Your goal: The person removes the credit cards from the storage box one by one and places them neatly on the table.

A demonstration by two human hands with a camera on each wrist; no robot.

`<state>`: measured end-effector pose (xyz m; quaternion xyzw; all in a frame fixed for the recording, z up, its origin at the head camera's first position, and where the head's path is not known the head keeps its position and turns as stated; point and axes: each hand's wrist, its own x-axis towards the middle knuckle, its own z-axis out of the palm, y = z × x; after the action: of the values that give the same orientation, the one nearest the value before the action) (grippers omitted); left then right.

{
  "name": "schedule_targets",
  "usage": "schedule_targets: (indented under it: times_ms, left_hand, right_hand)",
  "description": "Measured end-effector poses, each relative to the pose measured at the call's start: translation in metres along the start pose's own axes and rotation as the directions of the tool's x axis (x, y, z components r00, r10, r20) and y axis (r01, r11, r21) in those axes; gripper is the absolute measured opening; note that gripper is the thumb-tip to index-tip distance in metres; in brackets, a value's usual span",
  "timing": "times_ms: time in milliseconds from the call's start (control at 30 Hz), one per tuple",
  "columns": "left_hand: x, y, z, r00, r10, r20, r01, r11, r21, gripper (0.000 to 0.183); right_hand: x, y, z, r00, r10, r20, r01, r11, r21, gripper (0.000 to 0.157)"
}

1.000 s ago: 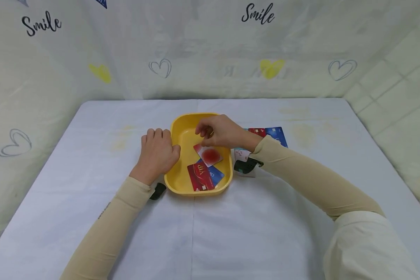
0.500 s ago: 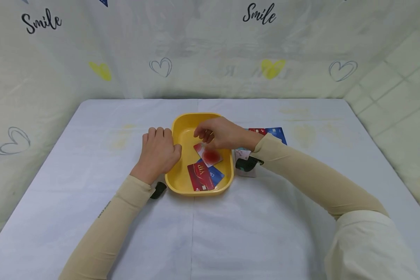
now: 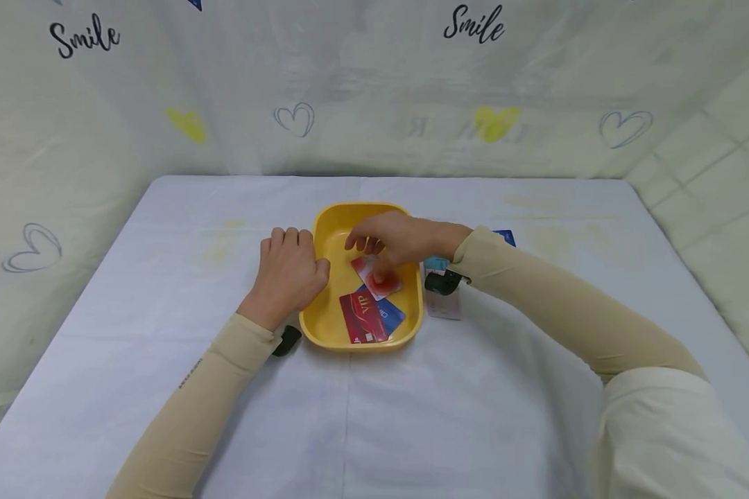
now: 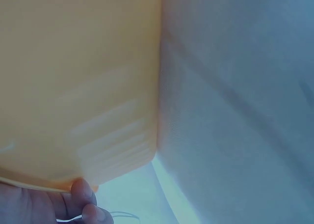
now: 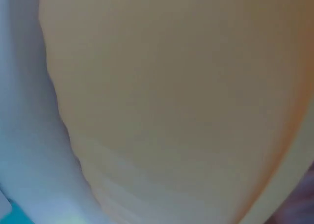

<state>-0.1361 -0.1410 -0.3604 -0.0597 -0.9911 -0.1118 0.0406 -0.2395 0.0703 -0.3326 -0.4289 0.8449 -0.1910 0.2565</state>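
My left hand (image 3: pixel 290 270) grips the left rim of a yellow plastic basin (image 3: pixel 324 322), which stands on a white-covered table. Its fingers curl at that rim in the left wrist view, beside the basin's outer wall (image 4: pixel 73 86). Over the basin's right side reaches my right hand (image 3: pixel 393 239), fingers loosely bent and thumb down at a red-and-white card (image 3: pixel 392 290). Nearer the front lie a red VIP card (image 3: pixel 362 319) and, partly beneath it, a blue card (image 3: pixel 392 316). The right wrist view is mostly filled by the basin wall (image 5: pixel 171 86), with only a blurred bit of hand (image 5: pixel 299 199).
Right of the basin, more cards lie on the table, largely hidden by my right wrist and sleeve: a pale card (image 3: pixel 444 305), a teal card (image 3: pixel 435 264) and a blue card (image 3: pixel 505 236). A printed sheet (image 3: pixel 362 83) hangs behind the table's back edge.
My right thumb has shifted forward onto the red-and-white card, and my forearm now covers the red card right of the basin. The left hand keeps its hold on the rim.
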Motion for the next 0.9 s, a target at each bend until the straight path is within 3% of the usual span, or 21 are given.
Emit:
schedule_targets:
  times_ms: [200, 467, 700, 900]
  left_hand:
    - [-0.001, 0.001, -0.001, 1.0, 0.0, 0.006, 0.0, 1.0, 0.005, 0.035]
    - [0.0, 0.0, -0.001, 1.0, 0.006, 0.004, -0.006, 1.0, 0.01, 0.033]
    - [0.0, 0.001, -0.002, 1.0, 0.005, 0.011, -0.005, 1.0, 0.0, 0.033]
    - [0.0, 0.0, -0.001, 1.0, 0.011, 0.009, -0.011, 1.0, 0.004, 0.031]
  right_hand:
    - [0.003, 0.003, -0.005, 0.997, -0.002, 0.072, 0.001, 1.0, 0.02, 0.063]
    - [0.007, 0.003, -0.006, 0.993, 0.012, 0.117, -0.009, 1.0, -0.029, 0.062]
    - [0.01, 0.002, -0.005, 0.992, 0.022, 0.126, -0.008, 0.994, -0.11, 0.061]
    - [0.012, 0.001, -0.001, 0.993, 0.054, 0.107, -0.041, 0.992, -0.116, 0.06]
